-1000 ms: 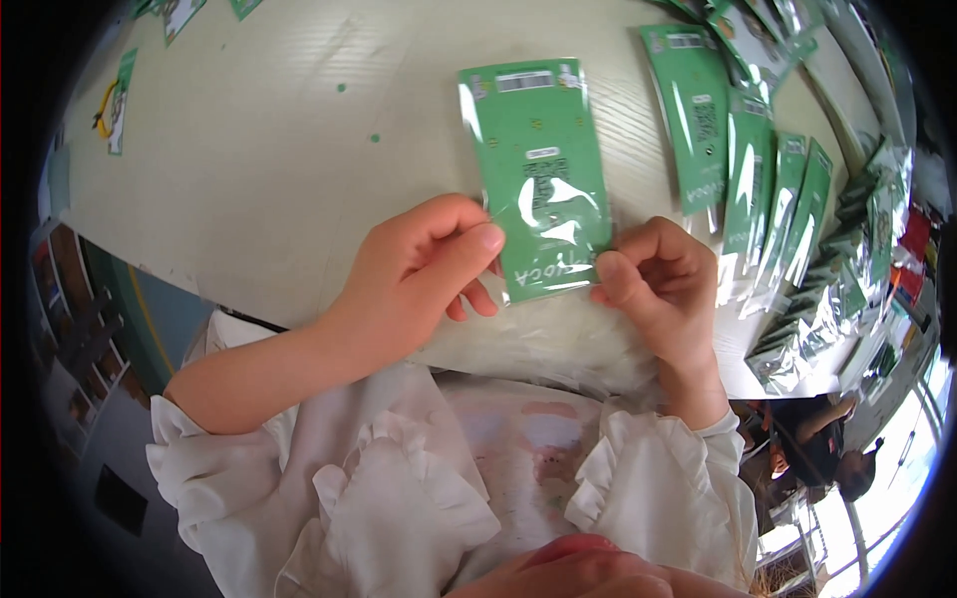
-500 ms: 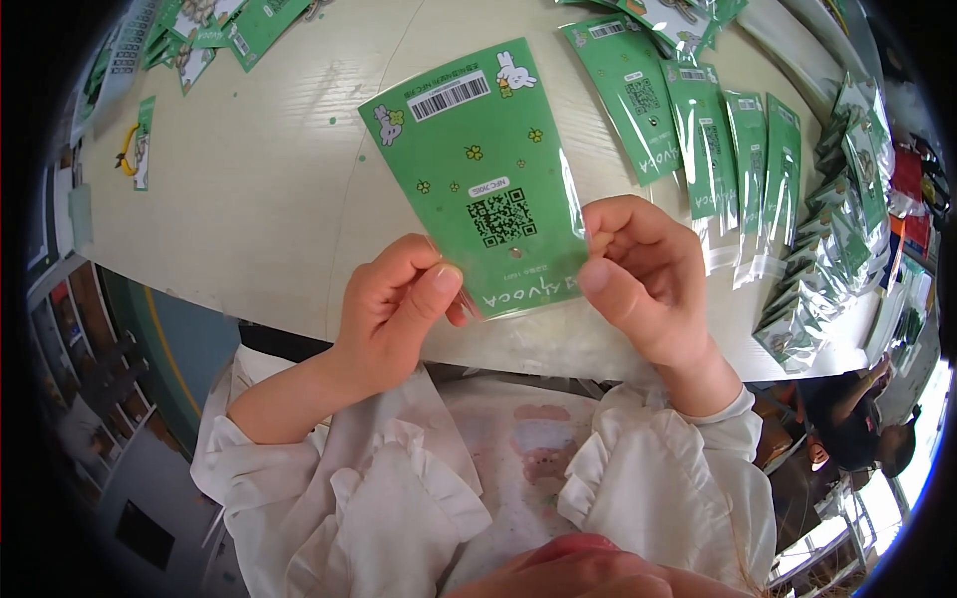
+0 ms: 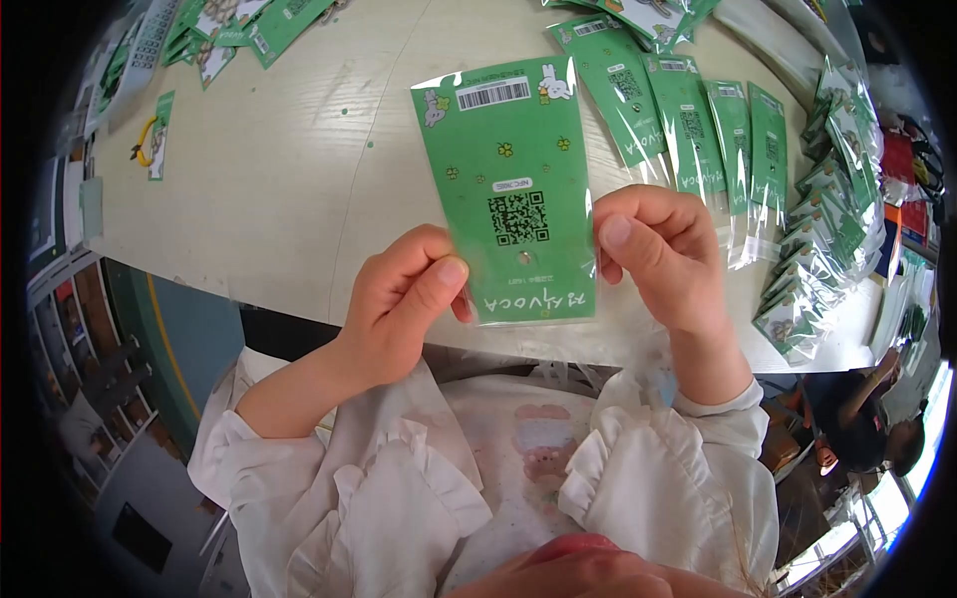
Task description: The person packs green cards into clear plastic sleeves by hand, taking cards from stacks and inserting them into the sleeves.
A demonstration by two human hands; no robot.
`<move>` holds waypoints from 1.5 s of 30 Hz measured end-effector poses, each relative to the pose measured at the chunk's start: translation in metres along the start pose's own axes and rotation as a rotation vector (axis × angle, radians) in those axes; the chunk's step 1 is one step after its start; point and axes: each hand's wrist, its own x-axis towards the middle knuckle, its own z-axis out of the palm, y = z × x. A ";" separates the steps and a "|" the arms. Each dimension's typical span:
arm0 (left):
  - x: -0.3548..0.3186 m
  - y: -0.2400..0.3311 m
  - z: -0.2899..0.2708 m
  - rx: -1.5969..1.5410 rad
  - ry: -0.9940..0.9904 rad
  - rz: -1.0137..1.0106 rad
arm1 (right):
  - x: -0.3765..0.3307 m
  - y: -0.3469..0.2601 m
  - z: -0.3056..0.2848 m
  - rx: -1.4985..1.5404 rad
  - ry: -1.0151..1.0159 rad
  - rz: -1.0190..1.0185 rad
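Note:
A green card in a clear plastic sleeve (image 3: 518,164) is held up over the near edge of the table. Its printed face shows a barcode, a square code, small clovers and cartoon rabbits. My left hand (image 3: 404,294) pinches the lower left edge between thumb and bent fingers. On the opposite edge, my right hand (image 3: 668,259) is closed, thumb against curled fingers, at the sleeve's clear margin. To the right of the held card, several similar sleeved green cards (image 3: 690,135) lie overlapping in a row on the table.
Along the table's right side runs a stack of sleeved cards (image 3: 822,239). More cards (image 3: 289,30) are heaped at the far left. A narrow green card with a yellow ring (image 3: 150,142) lies on the left of the pale table (image 3: 249,189). Another person (image 3: 852,419) is at the right.
The held card has turned from tilted to nearly upright and shifted slightly right. My right hand has moved a little right and turned with it; my left hand still pinches the left edge.

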 end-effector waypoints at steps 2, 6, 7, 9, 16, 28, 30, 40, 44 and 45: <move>0.000 0.002 0.000 0.005 -0.017 0.005 | -0.001 -0.003 0.000 -0.134 0.014 0.002; -0.001 0.001 0.000 0.017 -0.041 0.011 | 0.000 -0.005 0.000 -0.162 0.014 0.037; -0.001 0.000 -0.001 0.000 -0.038 0.019 | 0.000 -0.003 0.001 -0.198 0.031 0.024; 0.003 0.004 0.005 -0.159 0.022 -0.042 | -0.001 -0.001 0.003 -0.237 0.048 0.011; 0.018 0.007 0.019 -0.198 0.108 -0.143 | -0.002 -0.002 0.011 -0.385 0.086 -0.017; 0.018 0.005 0.019 -0.182 0.134 -0.077 | 0.002 -0.009 0.003 -0.236 0.026 0.065; 0.018 0.004 0.017 -0.168 0.138 -0.080 | 0.001 -0.011 0.004 -0.197 0.038 0.118; 0.019 0.008 0.022 -0.124 0.145 -0.081 | -0.003 0.001 0.003 -0.325 0.019 0.035; 0.019 0.008 0.021 -0.095 0.130 -0.068 | -0.003 -0.002 0.002 -0.376 0.009 0.001; 0.020 0.010 0.022 -0.101 0.143 -0.052 | -0.002 -0.004 0.002 -0.376 0.008 0.000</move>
